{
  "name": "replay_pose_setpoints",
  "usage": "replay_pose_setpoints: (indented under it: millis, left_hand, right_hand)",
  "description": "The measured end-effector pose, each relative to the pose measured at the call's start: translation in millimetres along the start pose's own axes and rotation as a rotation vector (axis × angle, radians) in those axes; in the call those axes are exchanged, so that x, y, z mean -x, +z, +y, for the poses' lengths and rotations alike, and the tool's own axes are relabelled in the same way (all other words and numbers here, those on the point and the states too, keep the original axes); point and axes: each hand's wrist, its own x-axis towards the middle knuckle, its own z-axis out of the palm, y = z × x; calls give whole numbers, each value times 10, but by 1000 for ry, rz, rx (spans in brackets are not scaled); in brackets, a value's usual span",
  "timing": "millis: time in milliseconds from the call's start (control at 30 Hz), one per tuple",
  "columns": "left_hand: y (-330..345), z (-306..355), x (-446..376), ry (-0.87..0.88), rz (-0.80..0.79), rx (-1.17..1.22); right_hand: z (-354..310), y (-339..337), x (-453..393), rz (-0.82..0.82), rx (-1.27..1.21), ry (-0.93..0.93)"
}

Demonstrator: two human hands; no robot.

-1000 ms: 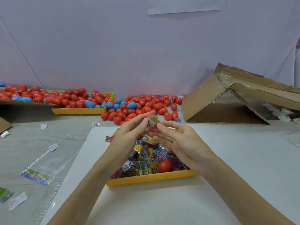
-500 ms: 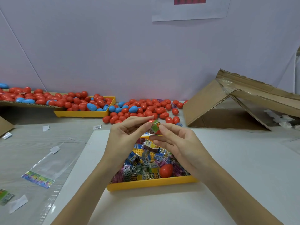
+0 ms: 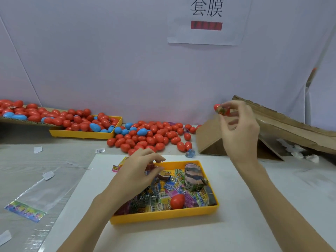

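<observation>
Two hands split the work here. Our right hand (image 3: 240,131) is raised at the far right, its grip closed by the fingertips on a sleeved egg (image 3: 222,110), red with a printed film round it, held in the air near the open cardboard box (image 3: 209,137). We judge this egg finished and meant to be set aside.

Our left hand (image 3: 138,171) hangs over the far left corner of the yellow tray (image 3: 163,214), fingers curled down onto the film sleeves (image 3: 169,184). We cannot tell whether its grip has caught one.

Next we need a single sleeve teased from the heap, then a bare egg, perhaps the red egg (image 3: 177,201) lying in the tray's near part.
</observation>
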Motion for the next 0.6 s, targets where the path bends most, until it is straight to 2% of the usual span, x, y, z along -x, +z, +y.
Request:
replay_pose_setpoints:
  millis: [133, 267, 333, 400, 467, 600]
  left_hand:
    - [18, -34, 22, 64, -137, -77]
    - [14, -52, 23, 52, -181, -79]
    - [6, -57, 14, 54, -166, -65]
    - [-1, -63, 9, 53, -141, -45]
    - [-8, -70, 3, 40, -112, -40]
    - [-11, -77, 3, 30, -67, -70]
  right_hand:
    - [456, -83, -479, 51, 292, 121]
    - [747, -83, -658, -142, 549, 329]
    - [729, -43, -618, -160, 628, 363]
    - [629, 32, -508, -105, 633, 280]
    - [475, 145, -337, -108, 544, 113]
    - [205, 515, 56, -347, 385, -139]
